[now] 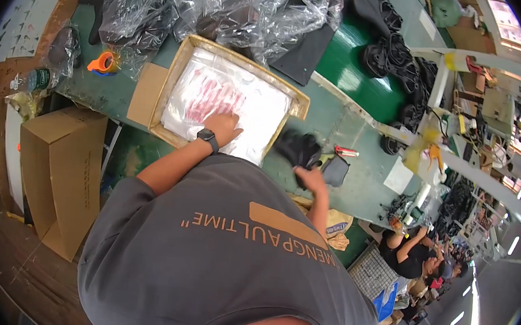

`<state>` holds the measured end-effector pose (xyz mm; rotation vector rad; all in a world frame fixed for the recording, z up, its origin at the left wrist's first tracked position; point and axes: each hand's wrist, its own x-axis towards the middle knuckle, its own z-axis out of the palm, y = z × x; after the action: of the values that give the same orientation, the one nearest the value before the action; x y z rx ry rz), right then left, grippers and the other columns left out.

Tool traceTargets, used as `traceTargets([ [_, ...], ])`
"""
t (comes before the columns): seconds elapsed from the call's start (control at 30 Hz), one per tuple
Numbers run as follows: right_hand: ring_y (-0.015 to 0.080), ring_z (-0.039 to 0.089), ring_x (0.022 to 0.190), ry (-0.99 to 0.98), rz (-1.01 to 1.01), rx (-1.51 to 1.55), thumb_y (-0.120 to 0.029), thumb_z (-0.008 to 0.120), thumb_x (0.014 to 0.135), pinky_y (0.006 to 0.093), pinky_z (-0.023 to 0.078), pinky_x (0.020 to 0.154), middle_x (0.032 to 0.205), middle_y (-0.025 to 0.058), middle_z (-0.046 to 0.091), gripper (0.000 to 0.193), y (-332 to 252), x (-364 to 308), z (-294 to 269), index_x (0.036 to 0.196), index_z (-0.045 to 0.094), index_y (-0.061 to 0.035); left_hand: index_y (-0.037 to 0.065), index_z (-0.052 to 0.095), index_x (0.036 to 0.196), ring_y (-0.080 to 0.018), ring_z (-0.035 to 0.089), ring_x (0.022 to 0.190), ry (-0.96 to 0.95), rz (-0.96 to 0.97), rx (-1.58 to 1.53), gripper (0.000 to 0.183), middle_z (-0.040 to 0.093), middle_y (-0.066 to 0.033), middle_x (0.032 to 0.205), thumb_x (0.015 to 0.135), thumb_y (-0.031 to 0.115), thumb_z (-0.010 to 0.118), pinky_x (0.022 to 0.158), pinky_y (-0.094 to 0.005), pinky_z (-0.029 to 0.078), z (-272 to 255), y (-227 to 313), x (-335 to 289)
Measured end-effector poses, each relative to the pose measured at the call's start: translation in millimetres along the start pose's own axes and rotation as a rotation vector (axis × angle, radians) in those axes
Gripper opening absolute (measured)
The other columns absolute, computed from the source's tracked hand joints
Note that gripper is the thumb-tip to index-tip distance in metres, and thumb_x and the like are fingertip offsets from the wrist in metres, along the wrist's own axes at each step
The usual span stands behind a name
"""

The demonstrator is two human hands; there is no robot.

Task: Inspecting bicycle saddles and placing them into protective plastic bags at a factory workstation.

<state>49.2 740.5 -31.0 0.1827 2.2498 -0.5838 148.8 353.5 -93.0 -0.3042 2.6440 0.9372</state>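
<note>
My left hand [223, 129], with a dark watch on its wrist, rests on a stack of clear plastic bags [207, 98] with red print. Its fingers lie against the bags, thumb apart. The bags are in a shallow cardboard box [157, 105] on the bench. Right of the box, my right hand [310, 178] is closed on the near end of a black shoe [299, 147], which is smeared by motion. Beside that hand lies a small dark flat piece [335, 171]. A red-handled cutter [346, 151] lies just beyond it.
Clear plastic wrapping [256, 12] covers dark items at the bench's far side. An orange tape dispenser [102, 63] is left of the box. Black shoes [391, 59] line the green surface at right. A tall carton [58, 174] stands at lower left. People [417, 256] sit farther right.
</note>
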Motion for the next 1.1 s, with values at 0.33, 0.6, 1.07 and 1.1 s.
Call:
traceTargets([
  [0.33, 0.0289, 0.076, 0.091, -0.216, 0.228, 1.127, -0.043, 0.080, 0.091, 0.0404, 0.061, 0.079, 0.102, 0.0213, 0.077, 0.057, 15, -178, 122, 0.121, 0.071, 0.0050, 0.003, 0.073, 0.103, -0.0354, 0.074, 0.089, 0.047, 0.042, -0.129, 0.020, 0.076, -0.0182, 0.095, 0.094, 0.021, 0.070, 0.078, -0.0454, 0.058, 30, -15, -12],
  [0.6, 0.0329, 0.075, 0.103, -0.122, -0.286, 1.416, -0.014, 0.077, 0.094, 0.0438, 0.065, 0.084, 0.118, 0.0204, 0.072, 0.054, 12, -183, 122, 0.138, 0.055, 0.0068, 0.003, 0.073, 0.107, -0.0253, 0.074, 0.083, 0.085, 0.304, -0.651, 0.014, 0.076, -0.0135, 0.093, 0.095, 0.011, 0.070, 0.076, -0.0367, 0.058, -68, 38, -103],
  [1.07, 0.0279, 0.064, 0.100, -0.696, -0.741, 1.440, -0.018, 0.083, 0.084, 0.0424, 0.055, 0.081, 0.140, 0.0176, 0.058, 0.074, -110, -224, 113, 0.146, 0.050, 0.0050, 0.004, 0.060, 0.112, -0.0230, 0.064, 0.089, -0.152, 0.436, -2.383, 0.026, 0.064, -0.0077, 0.098, 0.090, -0.007, 0.050, 0.090, -0.0376, 0.053, -145, -13, -205],
  [1.1, 0.0281, 0.064, 0.100, -0.700, -0.784, 1.397, -0.018, 0.084, 0.083, 0.0428, 0.054, 0.081, 0.142, 0.0179, 0.058, 0.075, -114, -227, 109, 0.147, 0.051, 0.0049, 0.005, 0.060, 0.112, -0.0210, 0.061, 0.085, -0.237, 0.608, -2.464, 0.023, 0.063, -0.0066, 0.096, 0.092, -0.004, 0.053, 0.086, -0.0359, 0.052, -158, -24, -213],
])
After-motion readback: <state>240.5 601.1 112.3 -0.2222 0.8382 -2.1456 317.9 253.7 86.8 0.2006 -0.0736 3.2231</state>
